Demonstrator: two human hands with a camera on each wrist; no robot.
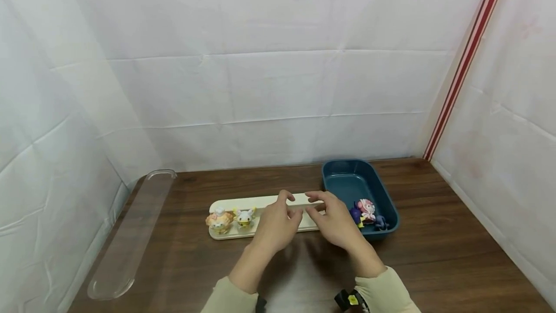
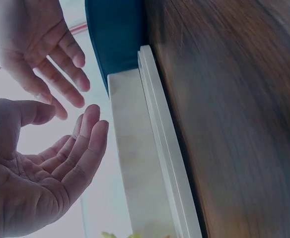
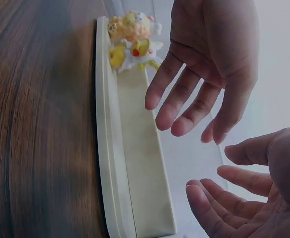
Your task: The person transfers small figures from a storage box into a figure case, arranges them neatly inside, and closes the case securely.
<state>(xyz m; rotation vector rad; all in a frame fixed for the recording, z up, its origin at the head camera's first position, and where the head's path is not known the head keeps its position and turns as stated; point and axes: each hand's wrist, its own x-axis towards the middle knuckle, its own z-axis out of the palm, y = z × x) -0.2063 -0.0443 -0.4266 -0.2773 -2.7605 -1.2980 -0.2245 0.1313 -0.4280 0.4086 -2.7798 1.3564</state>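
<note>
A long cream stand (image 1: pixel 260 202) with rounded ends lies on the table, a raised step along its back. Two small figurines stand at its left end: an orange-and-cream one (image 1: pixel 220 221) and a white-and-yellow one (image 1: pixel 245 217). My left hand (image 1: pixel 278 223) hovers over the stand's middle, fingers loosely bent, holding nothing. Facing it, my right hand (image 1: pixel 333 219) hovers over the right part, also holding nothing. Fingertips of both hands point toward each other with a gap between, as the left wrist view also shows. Part of the stand is hidden behind the hands.
A dark blue tray (image 1: pixel 386 192) stands at the right, with several figurines inside, among them a pink-and-white one (image 1: pixel 367 209) and a dark blue one (image 1: pixel 355 214). A long clear plastic cover (image 1: pixel 134 235) lies at the left. White sheeting (image 1: pixel 269 86) encloses the table (image 1: pixel 191 269).
</note>
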